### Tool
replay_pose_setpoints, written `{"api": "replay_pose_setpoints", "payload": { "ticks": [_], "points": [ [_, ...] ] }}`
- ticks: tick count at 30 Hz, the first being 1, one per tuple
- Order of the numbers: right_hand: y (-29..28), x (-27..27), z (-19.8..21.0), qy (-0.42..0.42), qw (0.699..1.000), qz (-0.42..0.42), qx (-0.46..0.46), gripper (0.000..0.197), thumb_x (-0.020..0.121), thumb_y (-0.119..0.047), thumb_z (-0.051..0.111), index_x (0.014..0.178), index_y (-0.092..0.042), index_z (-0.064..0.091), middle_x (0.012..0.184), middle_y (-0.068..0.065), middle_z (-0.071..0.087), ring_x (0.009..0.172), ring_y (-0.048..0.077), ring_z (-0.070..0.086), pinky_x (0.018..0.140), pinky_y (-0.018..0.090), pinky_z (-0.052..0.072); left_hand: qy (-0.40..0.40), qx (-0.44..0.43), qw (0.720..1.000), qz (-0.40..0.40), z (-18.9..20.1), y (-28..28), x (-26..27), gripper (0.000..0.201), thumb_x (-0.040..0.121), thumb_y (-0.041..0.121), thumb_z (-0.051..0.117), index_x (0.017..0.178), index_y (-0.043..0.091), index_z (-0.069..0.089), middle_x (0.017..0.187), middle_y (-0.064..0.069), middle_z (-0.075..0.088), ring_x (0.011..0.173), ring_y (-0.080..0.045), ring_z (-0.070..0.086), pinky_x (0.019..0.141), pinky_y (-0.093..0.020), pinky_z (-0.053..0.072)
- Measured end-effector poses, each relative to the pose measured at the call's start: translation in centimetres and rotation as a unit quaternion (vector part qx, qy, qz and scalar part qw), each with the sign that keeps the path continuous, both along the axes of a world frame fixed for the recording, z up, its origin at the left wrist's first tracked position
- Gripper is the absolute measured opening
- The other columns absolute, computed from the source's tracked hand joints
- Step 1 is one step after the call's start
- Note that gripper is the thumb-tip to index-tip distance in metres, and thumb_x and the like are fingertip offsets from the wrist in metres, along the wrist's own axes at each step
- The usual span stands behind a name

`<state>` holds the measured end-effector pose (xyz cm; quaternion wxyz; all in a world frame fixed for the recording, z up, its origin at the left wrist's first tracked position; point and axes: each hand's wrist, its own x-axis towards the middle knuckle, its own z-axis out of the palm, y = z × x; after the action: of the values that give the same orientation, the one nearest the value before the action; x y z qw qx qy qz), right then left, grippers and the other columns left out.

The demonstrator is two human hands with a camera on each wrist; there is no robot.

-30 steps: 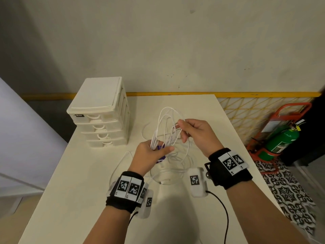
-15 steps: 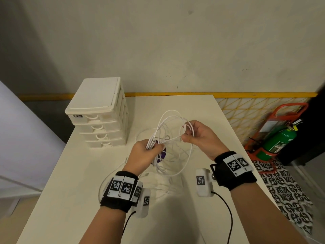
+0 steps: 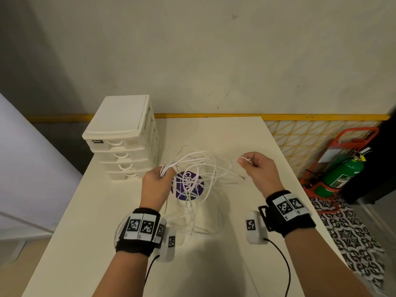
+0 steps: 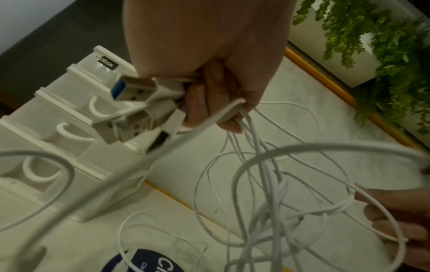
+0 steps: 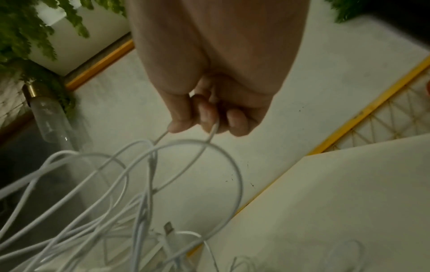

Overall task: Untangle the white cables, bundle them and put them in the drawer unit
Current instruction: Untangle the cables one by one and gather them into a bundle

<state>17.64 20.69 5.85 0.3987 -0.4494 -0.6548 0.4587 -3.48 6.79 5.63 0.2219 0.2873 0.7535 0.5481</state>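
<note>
Drawer unit (image 3: 122,138) shut, contents unseen; white cables (image 3: 199,181) tangled above table (image 3: 235,136), left hand (image 3: 157,185) clenching USB ends, right hand (image 3: 260,168) raised, pinching one strand

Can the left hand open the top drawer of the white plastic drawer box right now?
Probably not yet: the white plastic drawer unit sits close, nothing between, but the left hand is full, gripping the white cables.
</note>
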Motion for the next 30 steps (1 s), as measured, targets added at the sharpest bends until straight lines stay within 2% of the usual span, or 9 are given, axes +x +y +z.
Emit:
{"api": "replay_pose_setpoints", "payload": {
  "ticks": [4,7,10,12,15,17,22,26,30],
  "points": [
    [-0.7,-0.2,0.6,0.032,0.999,-0.011,-0.013,0.012,0.085,-0.014,0.065,0.08,-0.024,0.068,0.067,0.001,0.058,0.058,0.013,0.046,0.065,0.027,0.044,-0.029,-0.027,0.999,-0.031,0.1,0.1,0.6,0.022,0.085,0.014,0.06,0.068,-0.001,0.062,0.03,0.011,0.038,0.034,-0.004,0.034,0.038,-0.017,0.03],
    [-1.7,-1.0,2.2,0.108,0.989,0.044,-0.095,0.008,0.088,-0.014,0.061,0.087,-0.018,0.068,0.064,0.0,0.055,0.056,0.015,0.05,0.076,0.041,0.054,-0.055,-0.022,0.997,-0.039,0.1,0.0,1.0,0.025,0.088,0.02,0.062,0.073,0.0,0.066,0.032,0.012,0.046,0.033,-0.002,0.042,0.039,-0.015,0.033],
    [-2.9,-2.4,3.3,0.134,0.977,0.089,-0.137,0.009,0.09,-0.015,0.059,0.091,-0.018,0.068,0.055,-0.004,0.049,0.052,0.014,0.05,0.074,0.042,0.058,-0.074,-0.011,0.993,-0.093,0.3,0.0,2.2,0.023,0.081,0.03,0.073,0.077,0.008,0.071,0.048,0.008,0.064,0.045,0.001,0.059,0.044,-0.009,0.04],
    [-3.8,-3.4,4.0,0.142,0.974,0.119,-0.132,0.009,0.09,-0.014,0.059,0.092,-0.017,0.067,0.053,-0.004,0.046,0.05,0.013,0.049,0.07,0.04,0.059,-0.054,-0.021,0.991,-0.121,0.0,0.1,2.7,0.021,0.072,0.032,0.08,0.077,0.013,0.073,0.06,0.005,0.07,0.055,0.001,0.064,0.049,-0.009,0.044],
    [-4.5,-4.4,4.7,0.152,0.97,0.15,-0.116,0.009,0.09,-0.013,0.058,0.093,-0.015,0.066,0.048,-0.007,0.045,0.046,0.012,0.046,0.067,0.039,0.059,0.033,-0.056,0.99,-0.124,-0.8,0.3,2.7,0.014,0.073,0.021,0.079,0.071,0.013,0.068,0.054,0.01,0.061,0.046,0.004,0.055,0.047,-0.008,0.038],
    [-4.2,-4.3,5.0,0.168,0.971,0.144,-0.09,0.01,0.089,-0.01,0.058,0.091,-0.014,0.067,0.049,-0.005,0.046,0.043,0.011,0.043,0.064,0.038,0.059,0.078,-0.083,0.988,-0.109,-1.2,0.4,2.1,0.017,0.075,0.021,0.076,0.068,0.009,0.066,0.053,0.005,0.058,0.048,-0.005,0.052,0.048,-0.017,0.038],
    [-2.3,-2.5,4.7,0.201,0.979,0.032,-0.031,0.012,0.088,-0.008,0.06,0.094,-0.014,0.069,0.048,-0.013,0.051,0.043,0.006,0.039,0.059,0.029,0.055,0.059,-0.103,0.984,-0.136,-1.4,-0.1,0.1,0.025,0.072,0.027,0.082,0.059,0.014,0.064,0.049,0.006,0.057,0.042,-0.003,0.048,0.042,-0.012,0.034],
    [-0.4,-0.1,3.6,0.197,0.979,-0.043,0.006,0.012,0.083,-0.011,0.066,0.089,-0.02,0.071,0.077,-0.017,0.071,0.056,0.008,0.049,0.057,0.017,0.046,0.089,-0.12,0.985,-0.089,-1.6,-0.6,-1.2,0.024,0.078,0.023,0.075,0.065,0.006,0.064,0.049,0.001,0.054,0.047,-0.014,0.048,0.045,-0.022,0.035],
    [0.7,1.8,2.2,0.123,0.988,-0.069,0.058,0.009,0.079,-0.009,0.071,0.084,-0.017,0.073,0.074,-0.024,0.07,0.071,-0.003,0.063,0.068,0.008,0.046,0.144,-0.131,0.981,0.002,-1.5,-0.5,-2.9,0.029,0.083,0.024,0.067,0.064,0.004,0.058,0.056,-0.009,0.056,0.06,-0.03,0.056,0.055,-0.03,0.035]
  ]
}}
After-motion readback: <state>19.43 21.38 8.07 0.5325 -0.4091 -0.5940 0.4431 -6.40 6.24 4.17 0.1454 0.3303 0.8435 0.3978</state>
